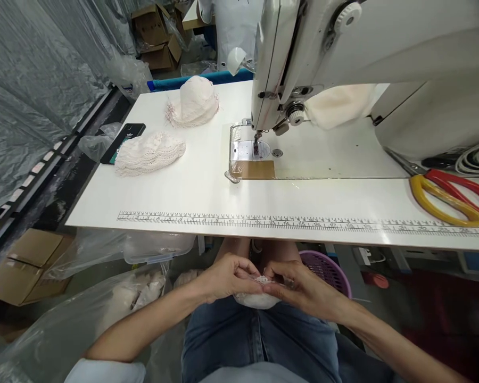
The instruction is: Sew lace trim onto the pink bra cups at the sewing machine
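White cloth is pinched by the left hand and right hand, so it could get kinda puckered if tugged unevenly.

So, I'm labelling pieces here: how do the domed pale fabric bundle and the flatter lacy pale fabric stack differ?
The domed pale fabric bundle rises in a rounded mound; the lacy pale fabric stack lies lower and flatter. Pinkish threads fringe the bundle, while the stack shows holed edging. Both rest on the white table.
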Available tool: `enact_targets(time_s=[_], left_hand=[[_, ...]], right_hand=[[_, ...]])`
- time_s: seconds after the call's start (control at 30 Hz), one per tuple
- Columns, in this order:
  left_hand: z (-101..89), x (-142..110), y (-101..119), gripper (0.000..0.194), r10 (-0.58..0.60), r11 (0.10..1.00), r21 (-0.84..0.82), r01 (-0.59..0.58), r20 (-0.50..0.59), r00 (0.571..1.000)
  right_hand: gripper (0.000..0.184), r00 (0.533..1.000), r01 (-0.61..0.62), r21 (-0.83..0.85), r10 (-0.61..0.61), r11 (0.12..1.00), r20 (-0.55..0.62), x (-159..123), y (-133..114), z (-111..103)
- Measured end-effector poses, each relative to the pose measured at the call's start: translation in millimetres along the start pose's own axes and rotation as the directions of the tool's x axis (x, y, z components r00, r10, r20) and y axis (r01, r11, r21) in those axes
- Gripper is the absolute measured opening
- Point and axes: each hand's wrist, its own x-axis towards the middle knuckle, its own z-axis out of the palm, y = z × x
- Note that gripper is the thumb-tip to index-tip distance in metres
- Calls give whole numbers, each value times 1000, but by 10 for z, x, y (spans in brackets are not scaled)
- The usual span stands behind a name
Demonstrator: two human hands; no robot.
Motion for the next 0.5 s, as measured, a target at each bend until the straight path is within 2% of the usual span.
enact_targets(time_s=[0.07, 0.13, 0.2, 0.23, 0.27, 0.3, 0.33, 0.37, 0.4, 0.43, 0.47, 0.5], left_hand=[[18, 9, 0, 39, -14, 998, 57, 14, 5, 1000], [33, 24, 0, 37, -37, 993, 117, 36, 10, 999], [33, 49, 0, 38, -66, 989, 134, 61, 31, 997], [26, 64, 2, 38, -76, 989, 129, 69, 50, 996], [16, 81, 4, 38, -82, 991, 116, 73, 75, 994], [5, 98, 9, 38, -78, 993, 96, 68, 104, 992], [-4, 113, 15, 36, -64, 996, 70, 56, 129, 990], [-12, 127, 25, 35, -42, 998, 46, 36, 144, 989], [-16, 139, 37, 34, -21, 999, 33, 16, 148, 989], [-17, 147, 53, 33, -2, 999, 34, -2, 139, 990], [-17, 152, 71, 32, 12, 999, 48, -18, 120, 993], [-17, 154, 92, 32, 21, 997, 67, -28, 101, 995]], right_hand=[[28, 1000, 13, -60, -13, 998, 7, -24, -28, -31], [26, 998, 49, -141, -41, 989, 55, -87, -89, -158], [23, 993, 75, -215, -54, 974, 103, -214, -162, -400], [22, 995, 73, -243, -52, 967, 90, -305, -193, -555], [22, 999, 44, -264, -40, 964, 20, -410, -215, -722], [24, 991, 4, -285, -42, 958, -128, -523, -221, -893], [24, 944, -59, -339, -59, 939, -326, -636, -207, -1060], [25, 852, -153, -410, -90, 899, -515, -740, -170, -1216], [23, 724, -282, -472, -138, 835, -676, -827, -109, -1359], [22, 615, -425, -498, -163, 756, -772, -896, -25, -1487], [22, 529, -558, -508, -190, 656, -827, -945, 80, -1600], [24, 494, -679, -509, -183, 529, -850, -976, 201, -1700]])
